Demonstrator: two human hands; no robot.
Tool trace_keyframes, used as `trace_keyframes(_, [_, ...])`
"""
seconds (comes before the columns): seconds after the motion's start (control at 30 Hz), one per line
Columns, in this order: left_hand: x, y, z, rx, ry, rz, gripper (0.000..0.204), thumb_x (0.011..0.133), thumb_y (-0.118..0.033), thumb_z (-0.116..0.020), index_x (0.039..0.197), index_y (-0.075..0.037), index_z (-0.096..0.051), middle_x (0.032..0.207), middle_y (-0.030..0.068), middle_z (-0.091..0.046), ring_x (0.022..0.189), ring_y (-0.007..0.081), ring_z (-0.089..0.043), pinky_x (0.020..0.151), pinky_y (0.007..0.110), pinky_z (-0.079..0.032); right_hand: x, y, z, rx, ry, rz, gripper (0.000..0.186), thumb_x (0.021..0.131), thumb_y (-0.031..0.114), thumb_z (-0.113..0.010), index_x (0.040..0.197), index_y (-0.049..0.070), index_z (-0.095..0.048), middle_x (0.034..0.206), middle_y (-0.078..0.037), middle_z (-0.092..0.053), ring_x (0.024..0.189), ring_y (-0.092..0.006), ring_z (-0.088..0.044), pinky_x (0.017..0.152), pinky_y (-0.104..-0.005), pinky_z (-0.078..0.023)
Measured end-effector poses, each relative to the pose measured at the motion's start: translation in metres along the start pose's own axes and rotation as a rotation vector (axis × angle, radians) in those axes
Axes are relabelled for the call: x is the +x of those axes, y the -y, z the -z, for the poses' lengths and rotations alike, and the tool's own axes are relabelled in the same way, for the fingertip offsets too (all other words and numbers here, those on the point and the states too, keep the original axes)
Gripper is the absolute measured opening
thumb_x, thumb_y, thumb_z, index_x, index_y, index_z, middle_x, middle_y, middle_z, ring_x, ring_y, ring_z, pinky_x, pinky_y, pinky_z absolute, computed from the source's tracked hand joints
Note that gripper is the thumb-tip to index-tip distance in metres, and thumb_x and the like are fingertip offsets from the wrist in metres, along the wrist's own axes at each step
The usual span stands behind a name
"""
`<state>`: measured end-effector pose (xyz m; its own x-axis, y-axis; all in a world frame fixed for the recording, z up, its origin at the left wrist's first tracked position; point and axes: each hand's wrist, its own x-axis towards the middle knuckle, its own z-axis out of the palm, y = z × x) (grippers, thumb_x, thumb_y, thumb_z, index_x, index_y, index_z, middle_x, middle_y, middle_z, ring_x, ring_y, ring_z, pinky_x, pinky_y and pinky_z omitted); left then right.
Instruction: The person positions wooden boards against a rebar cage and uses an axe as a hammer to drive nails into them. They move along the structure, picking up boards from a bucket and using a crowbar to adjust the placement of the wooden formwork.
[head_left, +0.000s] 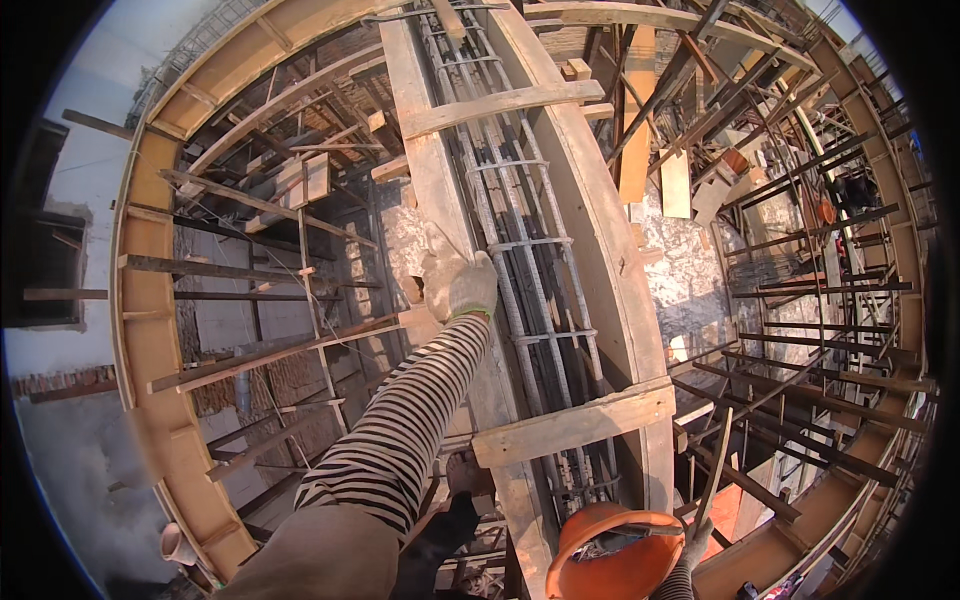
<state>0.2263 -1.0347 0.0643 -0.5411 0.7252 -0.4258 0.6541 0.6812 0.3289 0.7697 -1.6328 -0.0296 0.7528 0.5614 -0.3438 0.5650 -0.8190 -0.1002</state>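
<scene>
My left hand (462,285), in a pale work glove below a striped sleeve, grips the top edge of the left formwork board (488,395), with the thumb on the inner side. Inside the long wooden trough lies a rebar cage (530,245) of long bars tied with stirrups. At the lower edge, my right hand (697,545) is partly hidden beside an orange bucket (615,575). It appears closed around a wooden stick (718,465) that points up and away. Something grey lies in the bucket, too shadowed to name.
Short wooden cleats (575,425) bridge the trough, another cleat (505,108) farther off. Curved formwork (150,365) rings the site on both sides. Many timber props (810,370) jut out around a drop to the lower floor (690,270). My foot (468,472) shows below.
</scene>
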Motion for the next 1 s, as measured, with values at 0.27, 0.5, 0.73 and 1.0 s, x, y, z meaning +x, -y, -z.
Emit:
trace_keyframes(0.27, [0.013,0.005,0.002,0.112,-0.036,-0.018,0.091,0.102,-0.047,-0.058,0.17,-0.007,-0.011,0.159,0.0244,-0.04,0.136,0.0378,-0.057,0.112,0.043,-0.051,0.112,0.52,0.09,0.477,-0.259,0.488,0.053,0.108,0.029,-0.059,0.151,-0.001,-0.052,0.146,-0.023,-0.061,0.135,-0.0367,-0.058,0.114,-0.0434,-0.044])
trace_keyframes(0.5, [0.023,0.021,0.017,0.084,0.076,0.068,0.095,0.1,-0.047,-0.06,0.171,-0.012,-0.008,0.157,0.0239,-0.042,0.137,0.0382,-0.055,0.114,0.044,-0.049,0.114,0.706,0.009,0.302,-0.269,0.065,0.076,0.106,0.061,-0.047,0.13,-0.009,-0.065,0.119,-0.031,-0.071,0.114,-0.0452,-0.069,0.098,-0.0516,-0.051])
trace_keyframes(0.73, [0.025,0.008,0.02,-0.015,0.182,0.091,0.091,0.099,-0.048,-0.062,0.169,-0.014,-0.017,0.158,0.0239,-0.041,0.141,0.0394,-0.051,0.118,0.048,-0.043,0.137,0.695,0.01,0.098,-0.204,-0.006,0.075,0.107,0.059,-0.045,0.124,-0.01,-0.069,0.119,-0.032,-0.072,0.113,-0.0489,-0.068,0.096,-0.0535,-0.052])
trace_keyframes(1.0, [0.031,0.013,0.017,-0.032,0.155,0.12,0.093,0.095,-0.049,-0.065,0.167,-0.011,-0.021,0.16,0.0262,-0.036,0.146,0.042,-0.045,0.12,0.05,-0.04,0.104,0.732,0.024,0.18,-0.155,-0.033,0.068,0.107,0.055,-0.048,0.121,-0.009,-0.066,0.114,-0.032,-0.07,0.11,-0.0475,-0.067,0.095,-0.053,-0.05])
